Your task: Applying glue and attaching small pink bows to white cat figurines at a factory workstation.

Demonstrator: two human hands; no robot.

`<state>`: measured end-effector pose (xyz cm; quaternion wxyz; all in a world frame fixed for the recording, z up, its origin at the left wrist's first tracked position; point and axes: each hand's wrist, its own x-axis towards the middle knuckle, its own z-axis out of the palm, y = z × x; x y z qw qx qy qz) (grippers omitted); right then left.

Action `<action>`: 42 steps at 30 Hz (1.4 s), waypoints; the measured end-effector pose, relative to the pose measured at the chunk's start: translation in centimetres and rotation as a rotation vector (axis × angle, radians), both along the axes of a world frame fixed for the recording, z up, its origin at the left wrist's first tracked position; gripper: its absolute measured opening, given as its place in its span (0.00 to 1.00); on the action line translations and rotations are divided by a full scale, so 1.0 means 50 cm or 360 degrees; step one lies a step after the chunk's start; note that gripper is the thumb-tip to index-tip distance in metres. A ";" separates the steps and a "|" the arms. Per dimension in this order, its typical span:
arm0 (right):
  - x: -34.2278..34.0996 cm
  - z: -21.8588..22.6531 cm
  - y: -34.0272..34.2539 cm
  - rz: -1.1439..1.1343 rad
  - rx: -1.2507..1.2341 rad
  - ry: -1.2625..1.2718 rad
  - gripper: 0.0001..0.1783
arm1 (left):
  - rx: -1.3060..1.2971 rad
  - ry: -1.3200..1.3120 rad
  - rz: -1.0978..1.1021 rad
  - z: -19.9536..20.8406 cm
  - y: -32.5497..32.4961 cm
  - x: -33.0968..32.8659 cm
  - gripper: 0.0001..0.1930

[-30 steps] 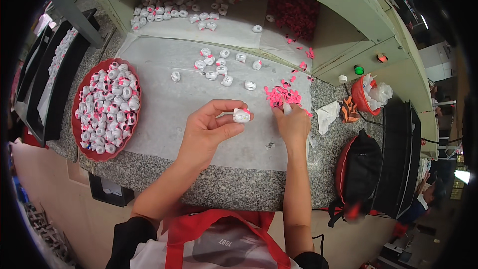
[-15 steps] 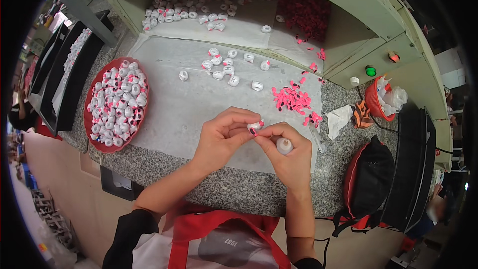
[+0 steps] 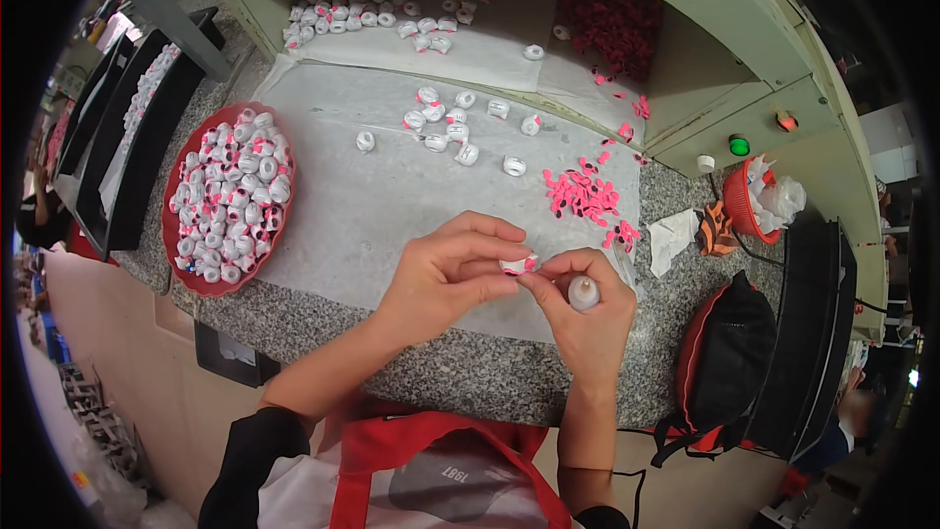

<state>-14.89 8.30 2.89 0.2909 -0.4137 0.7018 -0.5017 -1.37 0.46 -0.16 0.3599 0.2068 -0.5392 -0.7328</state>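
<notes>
1. Left hand [image 3: 441,269]: fingers pinched on a small white piece [image 3: 514,265] with pink on it, held up over the near part of the white sheet [image 3: 338,206].
2. Right hand [image 3: 599,318]: fingers curled around a small bottle [image 3: 584,294], tip facing my camera; thumb and index finger meet at the white piece's right side. Can't tell from here whether they pinch a pink bit too.
3. Pink bits [image 3: 585,198] lie in a loose pile on the sheet, beyond the right hand.
4. White pieces [image 3: 457,127] sit scattered on the sheet, toward the shelf [image 3: 460,64].
5. Red scalloped tray [image 3: 168,240], left on the desk [image 3: 441,372]: heaped with pink-and-white pieces.
6. Right side of desk, I get an orange basket [image 3: 738,204] holding crumpled plastic, and a black bag [image 3: 732,358] nearer the person.
</notes>
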 end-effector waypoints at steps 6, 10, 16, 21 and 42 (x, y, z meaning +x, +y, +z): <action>0.001 -0.018 -0.004 0.0055 -0.0148 -0.0163 0.10 | 0.0416 0.0085 -0.0060 -0.012 0.002 -0.006 0.13; -0.008 -0.029 -0.003 0.0115 -0.0203 -0.0100 0.11 | 0.0208 -0.0042 0.0025 -0.014 0.006 -0.009 0.12; 0.002 -0.023 -0.011 0.0177 -0.0267 -0.0121 0.14 | 0.0940 0.0154 0.0009 -0.015 -0.004 -0.003 0.12; 0.002 -0.041 -0.010 0.0272 -0.0545 -0.0168 0.14 | 0.0577 0.0205 -0.0021 0.004 0.007 0.002 0.11; 0.029 -0.063 -0.006 0.0192 -0.0462 -0.0989 0.09 | -0.0076 -0.0199 -0.0048 0.036 0.006 0.059 0.11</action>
